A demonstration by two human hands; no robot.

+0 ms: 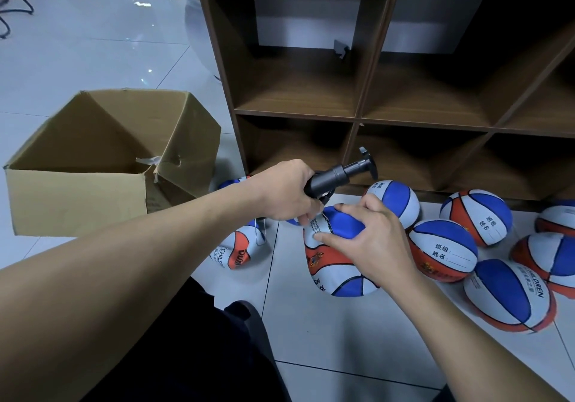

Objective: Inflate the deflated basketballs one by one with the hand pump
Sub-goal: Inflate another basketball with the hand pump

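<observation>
A deflated red, white and blue basketball [334, 264] stands on the floor tiles at centre. My right hand [371, 239] grips its folded top, thumb pressing the white panel. My left hand [286, 194] grips the barrel of the black hand pump [339, 176], whose T-handle points up and right towards the shelf. The pump's lower end sits at the ball's top; the needle is hidden by my fingers. Several more deflated balls lie to the right, among them one [443, 250] beside my right hand and one [510, 297] nearer me.
An open cardboard box [102, 159] stands at left. A brown wooden cubby shelf [357, 115] rises right behind the balls. Another deflated ball [238, 250] lies under my left wrist. My dark trouser leg [199, 348] fills the bottom centre.
</observation>
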